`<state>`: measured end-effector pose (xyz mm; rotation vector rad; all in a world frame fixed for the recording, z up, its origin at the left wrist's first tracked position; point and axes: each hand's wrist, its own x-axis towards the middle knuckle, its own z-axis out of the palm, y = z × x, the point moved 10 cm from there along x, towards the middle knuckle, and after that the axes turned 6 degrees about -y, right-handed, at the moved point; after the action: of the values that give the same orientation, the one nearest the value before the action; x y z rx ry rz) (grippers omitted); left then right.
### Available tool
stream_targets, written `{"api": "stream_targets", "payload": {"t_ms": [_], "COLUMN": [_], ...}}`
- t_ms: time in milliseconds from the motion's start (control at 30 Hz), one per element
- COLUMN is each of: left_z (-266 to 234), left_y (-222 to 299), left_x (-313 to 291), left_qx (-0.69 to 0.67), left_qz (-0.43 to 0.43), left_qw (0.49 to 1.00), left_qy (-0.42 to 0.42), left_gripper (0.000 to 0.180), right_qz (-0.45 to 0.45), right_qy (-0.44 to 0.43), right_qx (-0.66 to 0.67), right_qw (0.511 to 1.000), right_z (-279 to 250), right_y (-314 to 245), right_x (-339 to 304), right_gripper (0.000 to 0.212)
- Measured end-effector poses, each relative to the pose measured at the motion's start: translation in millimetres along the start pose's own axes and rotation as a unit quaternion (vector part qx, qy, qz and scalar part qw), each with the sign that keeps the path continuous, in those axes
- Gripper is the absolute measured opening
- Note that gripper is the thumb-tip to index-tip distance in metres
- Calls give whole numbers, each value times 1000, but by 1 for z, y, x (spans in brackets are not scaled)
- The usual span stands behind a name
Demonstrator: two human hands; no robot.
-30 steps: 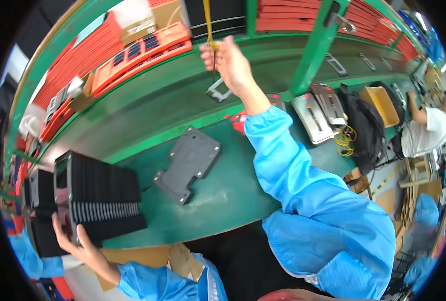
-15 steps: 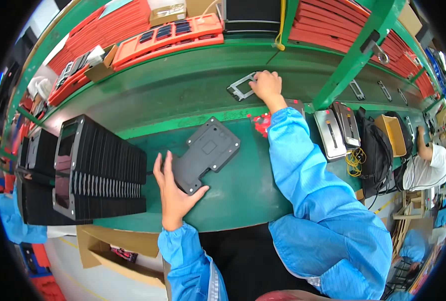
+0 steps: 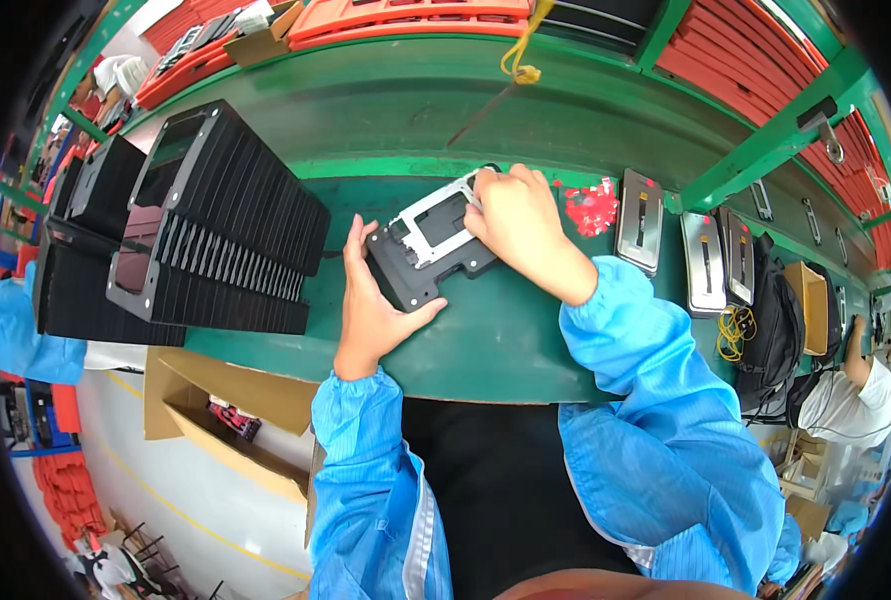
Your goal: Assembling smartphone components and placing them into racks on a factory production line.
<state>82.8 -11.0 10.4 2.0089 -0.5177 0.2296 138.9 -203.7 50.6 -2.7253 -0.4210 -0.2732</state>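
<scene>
My left hand [image 3: 375, 315] grips the left end of a black block-shaped fixture [image 3: 395, 275] on the green bench, thumb along its near edge and fingers at its far left side. In my right hand [image 3: 520, 225], a thin silver metal frame [image 3: 417, 240] with a rectangular opening is pinched at its right end. The frame lies over the fixture's top face, slightly slanted. Whether it sits fully flat in the fixture I cannot tell. My right fingers hide the frame's right end.
Tall stacks of black fixtures [image 3: 240, 215] stand at the left. Small red pieces [image 3: 592, 207] lie beyond my right wrist, beside silver metal cases [image 3: 638, 222]. A black backpack [image 3: 770, 330] is farther right. An open cardboard box [image 3: 240, 455] sits below the bench. A yellow cord [image 3: 518, 62] hangs above.
My right hand has brought the silver frame from the back ledge down onto the black fixture. My left hand stays at the fixture, now with the thumb against its near edge. The view has shifted.
</scene>
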Motion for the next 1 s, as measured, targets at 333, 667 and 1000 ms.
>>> {"api": "stream_targets", "payload": {"t_ms": [333, 667, 1000], "left_z": [3, 5, 9], "left_y": [-1, 15, 18], "left_x": [-2, 1, -2], "left_qx": [-18, 84, 91], "left_qz": [-2, 41, 74], "left_qw": [1000, 995, 993], "left_qy": [-7, -28, -27], "left_gripper": [132, 99, 67], "right_qz": [-18, -26, -5], "right_qy": [-4, 38, 44], "right_qx": [23, 35, 38], "right_qw": [1000, 998, 998], "right_z": [5, 8, 0], "right_y": [-12, -9, -7], "right_x": [-18, -24, -27], "right_gripper": [17, 18, 22]}}
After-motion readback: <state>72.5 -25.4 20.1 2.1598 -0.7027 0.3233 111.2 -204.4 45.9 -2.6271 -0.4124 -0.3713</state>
